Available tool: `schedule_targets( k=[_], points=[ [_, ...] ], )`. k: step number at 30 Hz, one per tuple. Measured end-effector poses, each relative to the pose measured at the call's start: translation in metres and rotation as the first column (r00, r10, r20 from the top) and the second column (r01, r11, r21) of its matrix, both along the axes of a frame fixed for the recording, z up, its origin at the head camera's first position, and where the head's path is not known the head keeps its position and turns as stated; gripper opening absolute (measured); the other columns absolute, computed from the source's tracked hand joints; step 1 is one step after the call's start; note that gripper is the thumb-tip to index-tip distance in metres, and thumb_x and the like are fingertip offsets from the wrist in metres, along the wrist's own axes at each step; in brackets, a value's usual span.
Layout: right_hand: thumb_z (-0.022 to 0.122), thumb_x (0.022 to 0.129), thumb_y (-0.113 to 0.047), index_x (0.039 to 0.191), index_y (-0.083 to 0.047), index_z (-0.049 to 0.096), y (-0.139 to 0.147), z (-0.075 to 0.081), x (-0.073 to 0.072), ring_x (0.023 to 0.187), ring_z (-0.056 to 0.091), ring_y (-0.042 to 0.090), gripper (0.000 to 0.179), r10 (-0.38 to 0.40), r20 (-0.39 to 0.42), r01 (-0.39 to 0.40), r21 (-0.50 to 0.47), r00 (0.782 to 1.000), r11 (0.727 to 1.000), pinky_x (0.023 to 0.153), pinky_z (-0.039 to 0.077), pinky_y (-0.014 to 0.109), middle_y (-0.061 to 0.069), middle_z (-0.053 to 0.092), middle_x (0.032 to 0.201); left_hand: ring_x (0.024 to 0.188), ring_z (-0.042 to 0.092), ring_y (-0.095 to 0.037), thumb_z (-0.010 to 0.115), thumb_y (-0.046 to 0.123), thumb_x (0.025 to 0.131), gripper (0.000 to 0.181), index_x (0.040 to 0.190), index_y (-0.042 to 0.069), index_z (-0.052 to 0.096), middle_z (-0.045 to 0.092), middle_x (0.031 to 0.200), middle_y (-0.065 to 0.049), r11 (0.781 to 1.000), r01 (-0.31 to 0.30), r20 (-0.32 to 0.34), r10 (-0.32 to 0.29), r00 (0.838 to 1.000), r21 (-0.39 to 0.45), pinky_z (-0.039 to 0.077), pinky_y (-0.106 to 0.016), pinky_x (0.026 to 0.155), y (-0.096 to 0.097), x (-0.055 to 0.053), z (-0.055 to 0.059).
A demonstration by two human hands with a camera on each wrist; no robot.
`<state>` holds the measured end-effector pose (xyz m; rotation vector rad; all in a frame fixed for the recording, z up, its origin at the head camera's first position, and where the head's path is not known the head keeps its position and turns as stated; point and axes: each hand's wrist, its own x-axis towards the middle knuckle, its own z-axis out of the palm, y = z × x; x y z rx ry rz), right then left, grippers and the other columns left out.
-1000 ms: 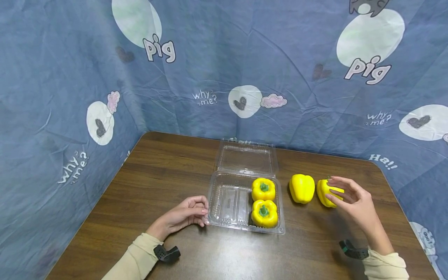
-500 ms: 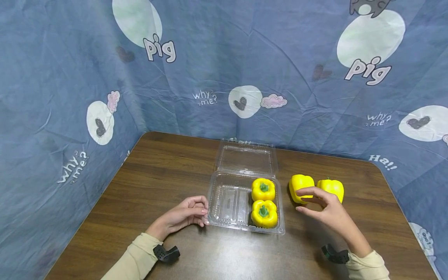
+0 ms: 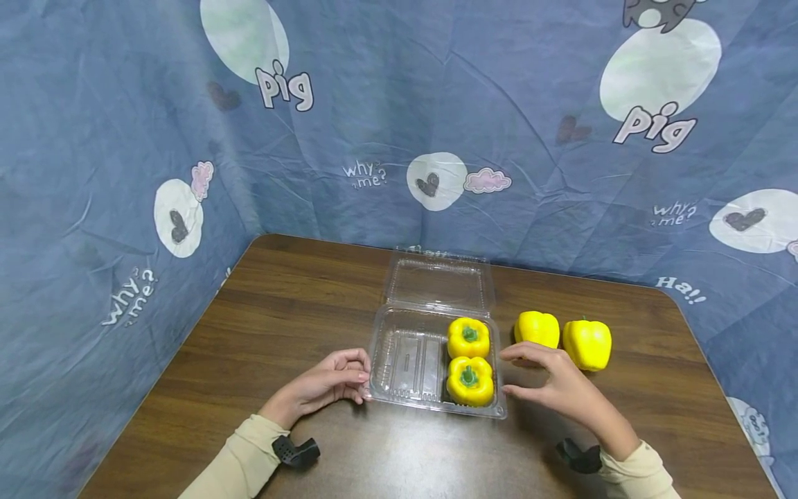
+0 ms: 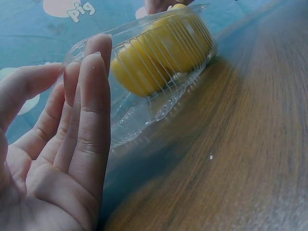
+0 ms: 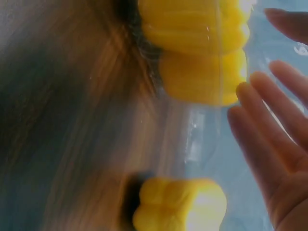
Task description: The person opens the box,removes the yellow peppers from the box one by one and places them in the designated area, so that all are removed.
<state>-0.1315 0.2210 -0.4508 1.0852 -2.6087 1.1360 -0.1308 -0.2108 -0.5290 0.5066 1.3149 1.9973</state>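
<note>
A clear plastic clamshell container (image 3: 408, 364) lies with its lid (image 3: 439, 284) folded back. Two yellow bell peppers, a rear one (image 3: 469, 337) and a front one (image 3: 470, 381), stand stem up along its right side. With thumb and fingertips my left hand (image 3: 324, 384) pinches the container's left rim near the front corner; the left wrist view shows the rim between them. My right hand (image 3: 557, 384) is beside the right rim, thumb and fingers spread apart around nothing. Whether its fingertips touch the rim I cannot tell.
Two more yellow bell peppers, one partly behind the right hand (image 3: 536, 329) and another farther right (image 3: 587, 344), are on the wooden table (image 3: 299, 298). Behind the table hangs a blue printed cloth (image 3: 349, 125). Each wrist wears a black camera.
My right hand has moved left, away from the rightmost pepper, past the other loose pepper to the container's right edge. The left hand and the peppers have stayed put.
</note>
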Motion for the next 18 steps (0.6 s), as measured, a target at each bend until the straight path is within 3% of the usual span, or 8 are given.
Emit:
schedule_targets(
  k=[3,11,18],
  points=[
    [0.091,0.074,-0.007,0.118,-0.008,0.072,-0.007,0.001,-0.001,0.101,0.073,0.018,0.048,0.027,-0.023,-0.026,0.064,0.999,0.998,0.086,0.064,0.036,0.003,0.076,0.113,0.087,0.075,-0.013,0.049,0.000,0.103,0.014,0.109,0.011,0.056,0.068,0.091,0.003,1.000,0.001,-0.004,-0.001,1.000,0.006,0.061,-0.023,0.076,0.000,0.000,-0.001],
    [0.089,0.081,-0.019,0.121,-0.013,0.071,-0.021,0.009,-0.001,0.108,0.071,0.020,0.043,0.047,0.054,-0.057,0.207,0.997,0.977,0.093,0.062,0.039,-0.001,0.074,0.119,0.088,0.075,-0.014,0.049,0.000,0.103,0.015,0.110,0.011,0.056,0.068,0.093,0.003,1.000,0.004,-0.009,-0.004,1.000,0.023,0.062,-0.023,0.076,0.000,0.000,-0.002],
    [0.089,0.081,-0.023,0.121,-0.014,0.073,-0.030,0.016,0.000,0.111,0.070,0.016,0.044,0.061,0.004,-0.059,0.271,0.998,0.961,0.094,0.062,0.035,-0.003,0.072,0.122,0.087,0.075,-0.013,0.049,0.000,0.103,0.015,0.109,0.011,0.057,0.068,0.092,0.003,1.000,0.000,-0.008,0.000,1.000,0.012,0.062,-0.023,0.076,0.000,0.000,-0.001]
  ],
)
